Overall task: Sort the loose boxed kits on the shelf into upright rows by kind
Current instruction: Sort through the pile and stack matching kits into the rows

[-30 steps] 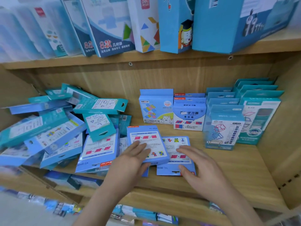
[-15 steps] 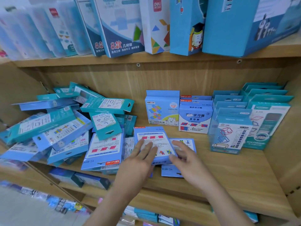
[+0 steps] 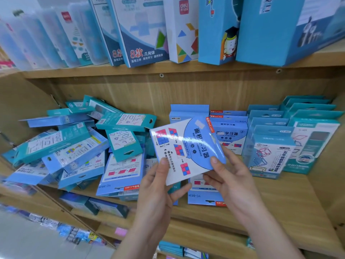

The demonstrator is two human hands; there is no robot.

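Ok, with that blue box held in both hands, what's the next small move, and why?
Probably turn the box upright and stand it at the front of the row behind it. The left hand and right hand hold it tilted above the shelf, and its label seems to match theirs.

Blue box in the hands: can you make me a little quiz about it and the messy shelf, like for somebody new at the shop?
1. True or false: the left hand and the right hand both hold the blue box.
2. Pick one. The upright row of the same kind stands: A) just behind the held box, to its right; B) on the top shelf; C) on the floor.
3. Fill in: the loose pile lies on the ___ side of the shelf.
Key: 1 true; 2 A; 3 left.
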